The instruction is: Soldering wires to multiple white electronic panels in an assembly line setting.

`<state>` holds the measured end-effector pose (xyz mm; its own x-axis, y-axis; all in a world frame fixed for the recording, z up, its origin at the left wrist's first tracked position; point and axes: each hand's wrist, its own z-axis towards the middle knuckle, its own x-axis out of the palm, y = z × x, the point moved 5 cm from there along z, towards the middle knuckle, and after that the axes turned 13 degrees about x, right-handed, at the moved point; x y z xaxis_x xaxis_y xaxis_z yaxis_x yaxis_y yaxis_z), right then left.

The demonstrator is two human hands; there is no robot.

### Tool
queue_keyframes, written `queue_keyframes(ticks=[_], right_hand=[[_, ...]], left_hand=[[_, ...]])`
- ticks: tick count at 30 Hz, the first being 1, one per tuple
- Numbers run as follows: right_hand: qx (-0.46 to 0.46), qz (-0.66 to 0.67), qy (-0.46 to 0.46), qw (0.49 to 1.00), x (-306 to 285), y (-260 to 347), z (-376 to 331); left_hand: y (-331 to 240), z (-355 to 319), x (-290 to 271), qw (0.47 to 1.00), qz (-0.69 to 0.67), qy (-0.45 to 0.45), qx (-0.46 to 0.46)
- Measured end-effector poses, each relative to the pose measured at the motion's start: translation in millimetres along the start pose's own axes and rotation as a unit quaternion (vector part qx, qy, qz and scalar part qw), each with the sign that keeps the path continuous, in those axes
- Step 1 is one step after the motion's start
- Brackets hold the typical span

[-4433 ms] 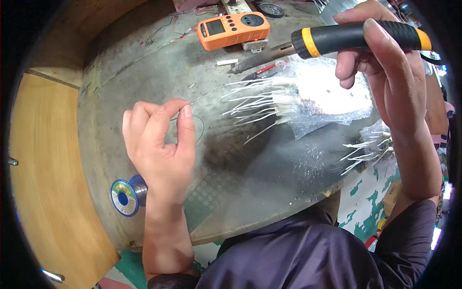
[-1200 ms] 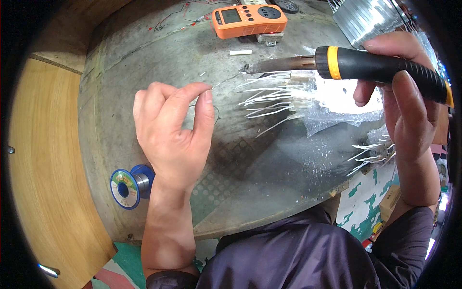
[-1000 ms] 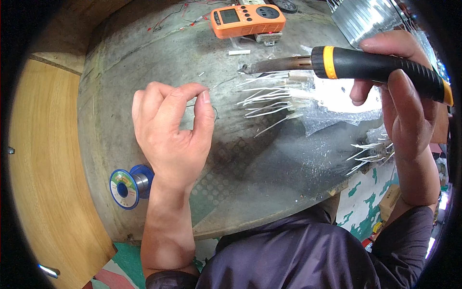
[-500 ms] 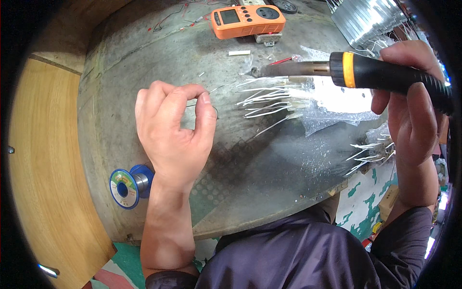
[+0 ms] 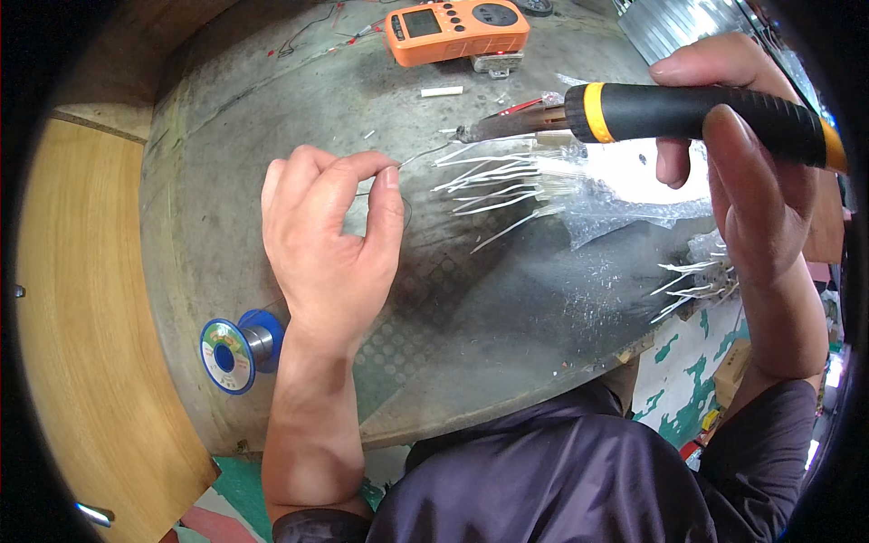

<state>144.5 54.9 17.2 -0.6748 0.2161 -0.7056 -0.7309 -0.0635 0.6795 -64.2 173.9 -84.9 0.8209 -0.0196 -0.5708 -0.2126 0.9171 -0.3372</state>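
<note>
A worn grey metal worktop (image 5: 543,308) with a faint embossed pattern fills the middle, bordered on the left by a pale wooden surface (image 5: 81,299), while at the lower right the floor (image 5: 674,389) shows chipped teal paint over white, all under even, bright light.

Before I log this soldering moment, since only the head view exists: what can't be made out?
- Solder wire pinched by the left hand: too thin to trace back to the spool.
- Soldering iron tip contact with the white wires: too small to tell.
- Iron's rear end: cut off at the rim beyond the right hand.
- Orange meter: top cut off.
</note>
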Motion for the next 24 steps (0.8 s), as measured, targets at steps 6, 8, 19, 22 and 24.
queue_keyframes(ticks=[6,8,19,22,24], right_hand=[[-0.006,0.000,-0.016,1.000,3.0,1.7,0.9],[-0.004,-0.003,-0.003,1.000,2.7,1.9,1.2],[-0.001,0.008,-0.023,1.000,5.0,1.8,-1.3],[-0.007,0.007,-0.029,1.000,4.3,1.9,-1.7],[-0.010,0.006,-0.030,0.999,1.8,2.5,-2.4]], left_hand=[[-0.6,0.6,0.6,1.000,-0.008,0.002,0.003],[-0.4,0.8,0.6,1.000,-0.007,0.003,0.003],[-0.2,0.3,1.5,1.000,-0.003,0.012,-0.002],[0.2,0.7,1.0,1.000,0.006,0.012,0.004],[-0.1,1.7,0.3,1.000,0.009,0.009,0.004]])
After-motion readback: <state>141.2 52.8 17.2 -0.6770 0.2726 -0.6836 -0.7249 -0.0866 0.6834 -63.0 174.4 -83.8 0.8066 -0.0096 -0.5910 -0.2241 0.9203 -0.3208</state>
